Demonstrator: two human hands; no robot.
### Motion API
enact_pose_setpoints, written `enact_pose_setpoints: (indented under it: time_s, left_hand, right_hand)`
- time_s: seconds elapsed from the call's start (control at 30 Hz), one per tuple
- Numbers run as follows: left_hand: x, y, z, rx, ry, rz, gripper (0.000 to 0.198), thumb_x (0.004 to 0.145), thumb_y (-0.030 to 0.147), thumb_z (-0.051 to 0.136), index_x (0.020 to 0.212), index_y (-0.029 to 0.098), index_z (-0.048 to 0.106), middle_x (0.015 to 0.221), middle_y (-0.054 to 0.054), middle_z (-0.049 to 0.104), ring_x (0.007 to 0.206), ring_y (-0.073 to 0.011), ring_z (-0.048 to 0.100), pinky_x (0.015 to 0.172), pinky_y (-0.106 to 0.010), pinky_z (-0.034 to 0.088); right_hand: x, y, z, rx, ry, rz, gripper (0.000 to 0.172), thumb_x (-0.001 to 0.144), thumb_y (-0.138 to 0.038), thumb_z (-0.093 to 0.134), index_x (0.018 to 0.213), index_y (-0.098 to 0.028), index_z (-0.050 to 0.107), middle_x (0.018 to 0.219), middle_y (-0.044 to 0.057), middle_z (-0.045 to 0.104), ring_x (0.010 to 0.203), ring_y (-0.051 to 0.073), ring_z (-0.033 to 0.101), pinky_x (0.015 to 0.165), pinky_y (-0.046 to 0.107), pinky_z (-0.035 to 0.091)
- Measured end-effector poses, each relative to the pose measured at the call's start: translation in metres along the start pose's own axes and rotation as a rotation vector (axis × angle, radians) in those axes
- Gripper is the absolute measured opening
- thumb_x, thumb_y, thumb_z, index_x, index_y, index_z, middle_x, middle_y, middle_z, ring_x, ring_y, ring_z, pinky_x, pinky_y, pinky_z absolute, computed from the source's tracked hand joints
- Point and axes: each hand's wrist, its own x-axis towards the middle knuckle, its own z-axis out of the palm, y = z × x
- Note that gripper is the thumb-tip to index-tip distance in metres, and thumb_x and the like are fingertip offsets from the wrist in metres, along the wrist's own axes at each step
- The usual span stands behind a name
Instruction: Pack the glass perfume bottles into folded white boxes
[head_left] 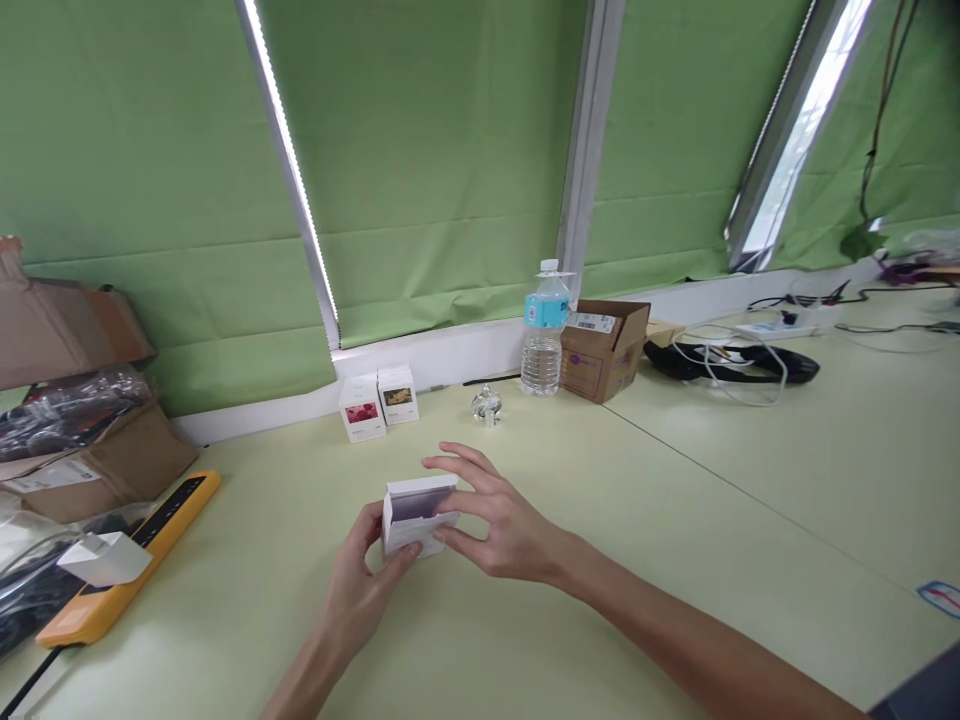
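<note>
A small white box (422, 545) stands above the near part of the table with its top open, its inside dark and shadowed. My left hand (358, 580) is closed around its left side, thumb pressed on the front face. At the right edge of the opening, my right hand (499, 515) pinches the box, with thumb on the front and index finger over the rim; its other fingers are stretched out above. Beyond them sit two small white cartons with printed pictures, a red-pictured carton (364, 412) and a yellow-pictured carton (398, 397). A clear glass-like object (487, 404) lies to their right.
A water bottle (542, 345) and an open cardboard box (606, 350) stand by the window ledge. To the left are an orange power strip (124, 570) with a white plug (107, 559), and stacked brown parcels (112, 460). A black device (780, 364) with white cables lies at right.
</note>
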Motion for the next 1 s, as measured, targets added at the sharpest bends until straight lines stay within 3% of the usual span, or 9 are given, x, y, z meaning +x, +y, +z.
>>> enact_pose_setpoints:
  time_s: [0.17, 0.33, 0.53, 0.77, 1.0]
  left_hand:
    - [0.005, -0.009, -0.004, 0.021, -0.015, -0.051, 0.046, 0.083, 0.046, 0.067, 0.121, 0.023, 0.055, 0.119, -0.008, 0.069, 0.108, -0.0273, 0.065, 0.092, -0.039, 0.050]
    - [0.011, -0.021, -0.009, 0.028, -0.036, -0.123, 0.051, 0.082, 0.049, 0.066, 0.123, 0.021, 0.053, 0.126, -0.011, 0.067, 0.114, -0.0296, 0.064, 0.095, -0.042, 0.051]
    - [0.014, -0.028, -0.012, 0.046, -0.071, -0.149, 0.053, 0.082, 0.051, 0.065, 0.124, 0.021, 0.051, 0.130, -0.013, 0.064, 0.119, -0.0301, 0.061, 0.101, -0.045, 0.049]
    - [0.014, -0.026, -0.012, -0.005, -0.065, -0.124, 0.048, 0.079, 0.050, 0.067, 0.115, 0.021, 0.056, 0.124, -0.012, 0.068, 0.114, -0.0311, 0.065, 0.097, -0.045, 0.052]
    - [0.017, -0.034, -0.011, -0.077, -0.079, -0.098, 0.047, 0.078, 0.050, 0.068, 0.114, 0.020, 0.059, 0.121, -0.012, 0.070, 0.113, -0.0299, 0.065, 0.097, -0.043, 0.053]
  right_hand:
    - [0.000, -0.003, -0.001, 0.025, 0.073, 0.021, 0.029, 0.089, -0.031, 0.066, 0.117, -0.022, 0.064, 0.141, 0.010, 0.052, 0.139, 0.027, 0.035, 0.112, 0.045, 0.039]
    - [-0.001, 0.008, 0.002, -0.003, 0.203, 0.148, 0.032, 0.093, -0.031, 0.059, 0.125, -0.024, 0.057, 0.133, 0.009, 0.057, 0.132, 0.024, 0.043, 0.111, 0.043, 0.040]
    - [-0.012, 0.061, 0.012, -0.054, 0.258, 0.476, 0.040, 0.090, -0.034, 0.058, 0.129, -0.024, 0.052, 0.134, 0.008, 0.056, 0.131, 0.025, 0.045, 0.112, 0.044, 0.038]
    - [-0.027, 0.123, 0.026, -0.109, 0.416, 0.722, 0.074, 0.080, -0.049, 0.064, 0.140, -0.013, 0.038, 0.142, 0.018, 0.047, 0.135, 0.036, 0.041, 0.110, 0.053, 0.036]
    - [0.006, 0.175, 0.042, -0.125, 0.577, 0.881, 0.093, 0.070, -0.050, 0.074, 0.142, -0.011, 0.031, 0.146, 0.021, 0.041, 0.136, 0.037, 0.038, 0.111, 0.049, 0.035]
